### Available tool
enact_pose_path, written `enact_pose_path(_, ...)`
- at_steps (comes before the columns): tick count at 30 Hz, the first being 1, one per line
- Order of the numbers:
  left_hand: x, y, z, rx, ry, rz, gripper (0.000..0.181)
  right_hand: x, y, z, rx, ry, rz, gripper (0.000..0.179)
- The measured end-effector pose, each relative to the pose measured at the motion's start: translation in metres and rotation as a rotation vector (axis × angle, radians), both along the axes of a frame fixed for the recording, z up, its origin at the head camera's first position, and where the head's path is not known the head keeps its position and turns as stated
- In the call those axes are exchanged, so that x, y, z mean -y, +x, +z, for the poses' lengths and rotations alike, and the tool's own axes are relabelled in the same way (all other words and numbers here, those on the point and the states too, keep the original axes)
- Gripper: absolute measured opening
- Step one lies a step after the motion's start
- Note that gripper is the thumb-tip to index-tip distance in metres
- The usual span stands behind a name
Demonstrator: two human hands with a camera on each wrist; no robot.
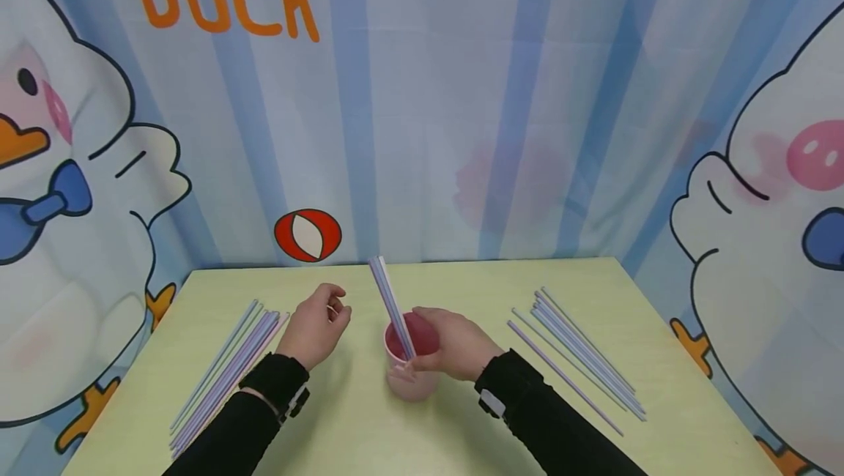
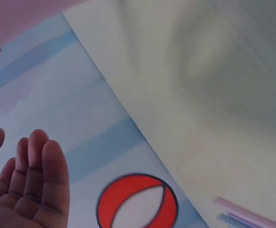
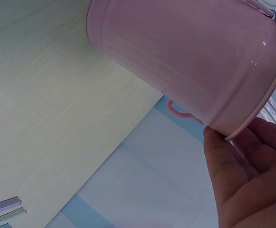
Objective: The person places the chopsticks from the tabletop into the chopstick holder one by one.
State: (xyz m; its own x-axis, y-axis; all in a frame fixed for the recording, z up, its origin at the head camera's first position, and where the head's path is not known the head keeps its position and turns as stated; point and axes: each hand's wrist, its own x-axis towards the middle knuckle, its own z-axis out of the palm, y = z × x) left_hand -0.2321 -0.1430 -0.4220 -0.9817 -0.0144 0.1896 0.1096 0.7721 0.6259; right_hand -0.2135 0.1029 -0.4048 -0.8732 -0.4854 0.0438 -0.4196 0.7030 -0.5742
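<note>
A pink bucket (image 1: 412, 388) with small handle loops stands in the middle of the table, several thin straws (image 1: 387, 289) leaning out of it up and to the left. At its right rim is my right hand (image 1: 461, 344); the right wrist view shows the thumb and fingers (image 3: 221, 152) pinching the rim. Left of the bucket, my left hand (image 1: 313, 326) hovers with loosely curled fingers and nothing in it. The left wrist view shows those fingers (image 2: 35, 166) apart from the bucket (image 2: 24, 19).
On the pale yellow table (image 1: 356, 425), one bunch of straws (image 1: 227, 381) lies left beside the left forearm. Another bunch (image 1: 587, 359) lies to the right, beyond the right forearm. A printed curtain (image 1: 422, 110) hangs behind the table's far edge.
</note>
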Motion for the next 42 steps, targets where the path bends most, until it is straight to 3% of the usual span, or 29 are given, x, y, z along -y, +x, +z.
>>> enact_pose_path(12, 0.088, 0.001, -0.024, 0.002, -0.246, 0.017, 0.032, 0.001, 0.0, -0.001, 0.001, -0.006, 0.004, 0.078)
enact_pose_path(19, 0.119, -0.003, -0.041, 0.02, -0.347, 0.065, 0.031, -0.001, -0.001, -0.002, 0.016, -0.012, -0.01, 0.079)
enact_pose_path(30, 0.137, -0.002, -0.053, 0.113, -0.41, 0.109, 0.025, 0.001, 0.0, 0.0, 0.009, -0.021, 0.009, 0.075)
enact_pose_path(42, 0.137, -0.005, -0.059, 0.129, -0.413, 0.141, 0.018, -0.001, 0.0, -0.001, -0.009, 0.006, 0.006, 0.078)
